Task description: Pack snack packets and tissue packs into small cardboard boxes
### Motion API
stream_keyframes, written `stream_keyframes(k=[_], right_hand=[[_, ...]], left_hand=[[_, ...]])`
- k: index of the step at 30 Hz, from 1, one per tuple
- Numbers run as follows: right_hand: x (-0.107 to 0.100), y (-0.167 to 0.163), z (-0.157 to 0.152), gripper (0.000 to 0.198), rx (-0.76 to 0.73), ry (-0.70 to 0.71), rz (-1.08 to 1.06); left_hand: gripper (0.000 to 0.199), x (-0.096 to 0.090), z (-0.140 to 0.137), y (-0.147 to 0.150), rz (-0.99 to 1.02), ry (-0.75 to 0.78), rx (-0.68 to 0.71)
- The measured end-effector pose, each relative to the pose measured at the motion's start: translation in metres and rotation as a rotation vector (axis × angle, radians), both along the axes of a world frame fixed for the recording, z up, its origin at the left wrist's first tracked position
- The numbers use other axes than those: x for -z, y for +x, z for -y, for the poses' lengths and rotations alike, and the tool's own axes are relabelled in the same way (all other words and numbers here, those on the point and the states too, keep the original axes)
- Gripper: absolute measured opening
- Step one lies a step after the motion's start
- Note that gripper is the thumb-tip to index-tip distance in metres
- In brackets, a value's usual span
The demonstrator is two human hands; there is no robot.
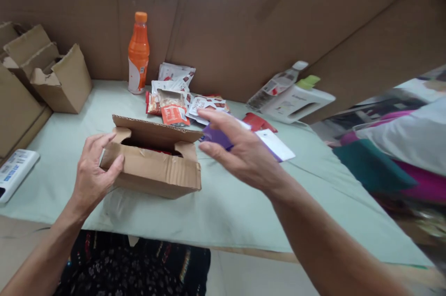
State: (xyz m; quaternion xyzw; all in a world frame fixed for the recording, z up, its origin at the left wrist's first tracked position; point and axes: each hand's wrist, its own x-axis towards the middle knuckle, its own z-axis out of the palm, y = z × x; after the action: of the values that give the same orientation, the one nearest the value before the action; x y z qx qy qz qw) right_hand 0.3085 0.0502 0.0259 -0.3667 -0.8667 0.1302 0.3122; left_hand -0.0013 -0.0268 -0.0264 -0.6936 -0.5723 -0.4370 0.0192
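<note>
A small brown cardboard box (156, 170) stands on the table with its top flap raised at the back and side flaps partly folded in. Something red shows in its dark opening, too hidden to name. My left hand (95, 166) grips the box's left end, thumb at the front corner and fingers on the side. My right hand (240, 147) hovers just off the box's right end, thumb and fingers apart, nothing in it. Behind and below it lie a purple packet (218, 135) and a white card-like piece (275, 144), partly covered by the hand.
An orange drink bottle (138, 56) stands at the back, beside a pile of snack packets (173, 105). A clear bottle (275, 87) and a white jug (296, 101) lean against the cardboard wall (226, 22). More boxes (64, 82) and a white device (17, 173) sit left. A person is at right.
</note>
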Motion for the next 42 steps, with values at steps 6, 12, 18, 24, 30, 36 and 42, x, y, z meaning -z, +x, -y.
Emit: stream_keyframes(k=[6, 12, 18, 24, 30, 36, 42], right_hand=[[0.045, -0.014, 0.022, 0.058, -0.217, 0.064, 0.33], [0.026, -0.014, 0.009, 0.067, -0.276, 0.112, 0.417], [0.042, -0.021, -0.014, 0.081, -0.405, 0.029, 0.489], [0.042, -0.03, 0.008, 0.071, -0.338, 0.033, 0.515], [0.021, -0.007, 0.064, 0.081, -0.159, -0.124, 0.506], [0.025, 0.075, 0.138, 0.083, 0.142, -0.204, 0.385], [0.053, 0.172, 0.197, 0.069, 0.535, -0.132, 0.313]], left_hand=[[0.035, 0.008, -0.006, -0.003, -0.028, -0.06, 0.102], [0.028, 0.016, -0.018, -0.005, -0.012, -0.055, 0.185], [0.033, 0.023, -0.011, 0.006, 0.033, -0.077, 0.154], [0.033, 0.022, -0.006, 0.0, 0.065, -0.091, 0.179], [0.041, 0.019, 0.008, -0.005, 0.181, -0.135, 0.253], [0.045, 0.049, -0.011, 0.002, 0.199, -0.25, 0.188], [0.043, 0.056, -0.024, 0.036, 0.115, -0.298, 0.266]])
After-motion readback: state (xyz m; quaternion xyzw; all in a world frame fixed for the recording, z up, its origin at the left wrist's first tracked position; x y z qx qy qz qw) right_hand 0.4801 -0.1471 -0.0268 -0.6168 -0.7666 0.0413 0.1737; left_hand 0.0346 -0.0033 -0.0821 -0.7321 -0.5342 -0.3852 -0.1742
